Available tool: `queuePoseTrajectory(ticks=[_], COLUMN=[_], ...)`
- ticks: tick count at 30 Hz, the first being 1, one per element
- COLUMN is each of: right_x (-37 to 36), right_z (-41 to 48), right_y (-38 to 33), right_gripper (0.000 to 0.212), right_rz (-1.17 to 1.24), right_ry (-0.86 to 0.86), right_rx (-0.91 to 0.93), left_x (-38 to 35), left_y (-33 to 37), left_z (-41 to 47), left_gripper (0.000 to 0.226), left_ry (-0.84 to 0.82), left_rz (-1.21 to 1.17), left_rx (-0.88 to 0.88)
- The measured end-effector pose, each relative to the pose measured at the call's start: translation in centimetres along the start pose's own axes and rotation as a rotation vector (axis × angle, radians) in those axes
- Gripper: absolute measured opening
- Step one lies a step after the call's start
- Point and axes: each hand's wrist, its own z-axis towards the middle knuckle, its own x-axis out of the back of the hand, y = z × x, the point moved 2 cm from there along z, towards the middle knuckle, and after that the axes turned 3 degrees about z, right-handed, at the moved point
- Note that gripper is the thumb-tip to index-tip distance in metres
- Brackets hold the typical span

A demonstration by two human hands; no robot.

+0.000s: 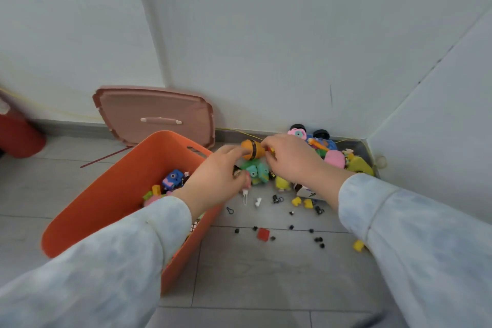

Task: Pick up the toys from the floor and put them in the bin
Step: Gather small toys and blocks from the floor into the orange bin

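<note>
Head view, only cam: right hand pinches the orange toy by its right end, thumb + index fingers clenched on it. The toy is held off the floor, just above the teal toy. Left hand is curled, index tip touching the orange toy's left side, prob. to steady it or take it over, since that hand is nearer the bin. It also looks to be gripping a pink charm w/ a white strap dangling below, not 100% sure. Bin sits open just left of the hands, close for short drops, w/ a blue toy + blocks already inside. Pink lid leans on the wall behind the bin, out of the way. Toy pile is jammed in the corner. Red block, yellow block and small black bits lie scattered in front of it, so plenty left to collect.
</note>
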Motion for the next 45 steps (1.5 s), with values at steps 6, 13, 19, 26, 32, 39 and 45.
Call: queuePoseTrajectory(ticks=[6,13,19,26,32,39,45], right_x=[-2.4,-8.7,-14.8,-18.4,-20.3,-23.0,-22.5], right_z=[-5.2,-12.3,-18.2,-22.2,-23.6,-22.2,-20.5], right_y=[6.3,14.5,19.8,24.4,27.4,23.9,21.2], right_gripper=[0.058,0.066,0.07,0.084,0.091,0.07,0.064], right_rz=[-0.072,-0.028,-0.156,-0.136,0.068,0.1,0.138], right_ry=[0.004,-0.069,-0.212,-0.216,-0.083,-0.122,-0.149], right_rx=[0.004,-0.211,-0.35,-0.627,-0.84,-0.689,-0.41], left_x=[-7.4,-16.2,-22.5,-25.9,-27.0,-29.0,-29.9], left_y=[2.1,2.4,1.7,0.9,-1.7,-1.5,1.7], left_z=[-0.8,-2.3,-2.8,-3.7,-5.6,-6.3,-4.7], left_gripper=[0.066,0.075,0.076,0.073,0.082,0.082,0.081], left_ry=[-0.178,-0.294,-0.358,-0.372,-0.314,-0.373,-0.382], left_rz=[0.101,0.166,0.144,0.182,0.232,0.213,0.004], left_rx=[-0.012,0.176,0.319,0.412,0.505,0.523,0.326])
